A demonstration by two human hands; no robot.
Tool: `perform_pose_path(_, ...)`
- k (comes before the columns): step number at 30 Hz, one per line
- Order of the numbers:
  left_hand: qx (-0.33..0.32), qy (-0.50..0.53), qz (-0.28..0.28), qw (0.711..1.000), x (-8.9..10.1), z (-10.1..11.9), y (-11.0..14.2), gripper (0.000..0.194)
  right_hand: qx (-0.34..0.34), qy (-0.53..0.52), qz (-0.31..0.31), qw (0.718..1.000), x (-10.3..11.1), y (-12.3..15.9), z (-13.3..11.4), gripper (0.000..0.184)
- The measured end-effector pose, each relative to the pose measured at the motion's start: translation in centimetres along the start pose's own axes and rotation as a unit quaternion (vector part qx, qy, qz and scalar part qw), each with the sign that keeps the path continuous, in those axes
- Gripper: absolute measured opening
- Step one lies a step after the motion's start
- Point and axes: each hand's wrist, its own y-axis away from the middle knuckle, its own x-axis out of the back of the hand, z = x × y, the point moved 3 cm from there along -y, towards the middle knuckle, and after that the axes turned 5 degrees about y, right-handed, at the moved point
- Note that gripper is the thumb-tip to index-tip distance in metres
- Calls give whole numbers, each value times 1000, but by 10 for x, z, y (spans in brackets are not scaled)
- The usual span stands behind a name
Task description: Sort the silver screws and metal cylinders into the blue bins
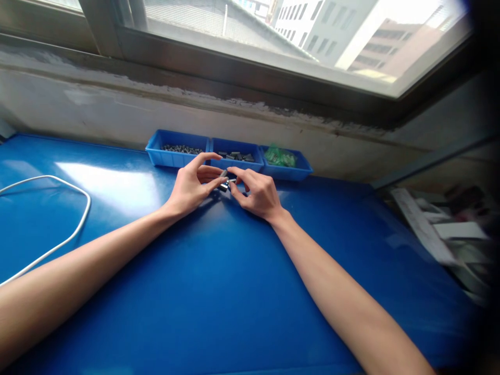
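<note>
My left hand (194, 180) pinches a small dark part (224, 186) with a shiny edge between thumb and fingers, its index finger raised. From the other side my right hand (255, 191) closes thumb and fingertips at the same part, touching a small bright piece on it. The fingertips cover much of the part, so its exact kind cannot be made out. Both hands are just above the blue table, in front of the middle bin (255, 165), which holds dark oblong pieces (237, 156).
A left blue bin (156, 156) holds many small grey pieces. Green plastic bagging (279, 155) lies in the right bin (299, 172). A white cable (84, 219) curves over the blue table (195, 307) at left. Behind are a wall and window; clutter (449, 229) sits at right.
</note>
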Motion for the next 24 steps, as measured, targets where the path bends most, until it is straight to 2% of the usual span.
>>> perform_pose_path(3, 3, 7, 0, 1000, 0, 2, 1, 65, 14, 10, -12, 1000, -4, 1, 2, 36)
perform_pose_path(8, 4, 13, -13, 1000, 0, -1, -1, 60, 73, 12, 36, 997, -8, 1, 5, 25)
perform_pose_path(12, -17, -34, 3, 999, 0, 0, -3, 42, 68, 15, 71, 995, -7, -1, 6, 28)
perform_pose_path(15, -66, -146, 5, 987, -2, 4, -3, 31, 24, -7, 106, 994, -5, -1, 10, 31)
perform_pose_path(19, -170, -281, -62, 943, -10, 5, 1, 20, -110, 25, 144, 983, -3, -1, 21, 38)
perform_pose_path(22, -227, -316, -114, 914, -15, 3, 5, 19, -207, 72, 128, 967, -4, -1, 29, 41)
perform_pose_path(24, -239, -333, -139, 901, -17, 1, 6, 20, -228, 89, 98, 965, -7, -1, 32, 40)
